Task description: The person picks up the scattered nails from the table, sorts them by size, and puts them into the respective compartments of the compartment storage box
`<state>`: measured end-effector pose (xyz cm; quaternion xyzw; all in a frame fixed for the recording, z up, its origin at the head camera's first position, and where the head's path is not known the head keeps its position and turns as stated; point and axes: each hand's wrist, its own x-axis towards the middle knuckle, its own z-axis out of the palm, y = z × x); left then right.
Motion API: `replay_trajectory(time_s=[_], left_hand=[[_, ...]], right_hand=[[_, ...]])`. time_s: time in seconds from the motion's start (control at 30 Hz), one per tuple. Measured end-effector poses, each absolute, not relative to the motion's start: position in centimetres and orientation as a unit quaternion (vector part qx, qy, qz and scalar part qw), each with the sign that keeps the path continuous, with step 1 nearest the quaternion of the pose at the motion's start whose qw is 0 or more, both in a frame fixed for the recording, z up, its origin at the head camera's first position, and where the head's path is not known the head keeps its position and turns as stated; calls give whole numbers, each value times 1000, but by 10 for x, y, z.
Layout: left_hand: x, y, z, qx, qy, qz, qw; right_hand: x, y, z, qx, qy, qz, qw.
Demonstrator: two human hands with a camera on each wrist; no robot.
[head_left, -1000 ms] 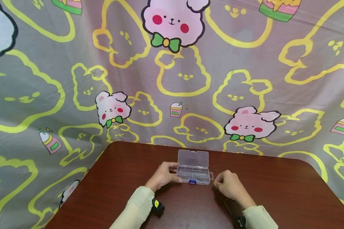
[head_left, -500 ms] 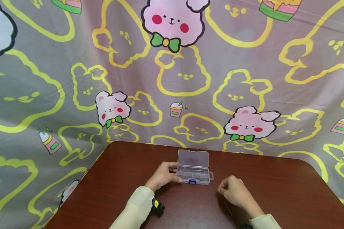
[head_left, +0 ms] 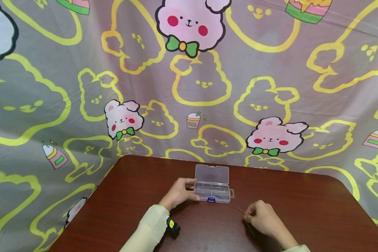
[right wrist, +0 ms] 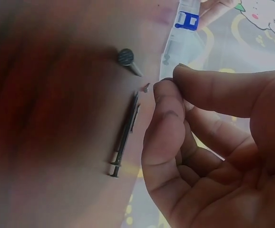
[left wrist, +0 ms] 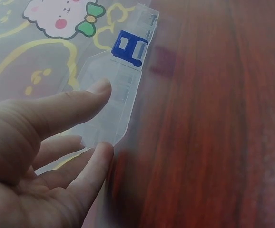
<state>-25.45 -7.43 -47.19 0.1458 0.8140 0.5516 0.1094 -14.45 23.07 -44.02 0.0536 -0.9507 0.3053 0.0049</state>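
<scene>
A clear plastic compartment box (head_left: 220, 201) stands on the table with its transparent lid (head_left: 211, 174) raised and a blue latch (head_left: 211, 200) in front. A few thin metal pieces lie inside. My left hand (head_left: 179, 191) holds the box's left end between thumb and fingers. To the box's right, my right hand (head_left: 260, 217) is low over the table, thumb and index tips together. A nail (right wrist: 125, 57) with a patterned head reaches toward these fingertips; whether they pinch it is hidden. More thin nails (right wrist: 123, 137) lie beside them in the right wrist view.
The dark red-brown table (head_left: 138, 196) carries everything. Behind it hangs a grey curtain (head_left: 163, 87) with printed rabbits. A clear hanging tab (head_left: 232, 193) juts from the box's right side. A black wrist camera (head_left: 173, 227) sits under the left sleeve.
My right hand has moved away from the box, right and toward me, and a thin nail now shows at its fingertips. The left hand and box stay put.
</scene>
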Motion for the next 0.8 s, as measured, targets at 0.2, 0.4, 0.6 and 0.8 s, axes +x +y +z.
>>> replay_trajectory(time_s=[0.2,0.4,0.6,0.8], left_hand=[[-254,-74,-471,143,814,552,110],[-254,-74,-471,144,814,552,113],[-254,-74,-471,144,813,552,114],[-253,-73,-470,145,814,551,112]], right_hand=[[-139,236,-443,66,-953,297,5],[-132,239,-445,63,-955,291,-3],[-126,243,-448,64,-954,292,-13],[-123,246,-449,65,-953,295,-13]])
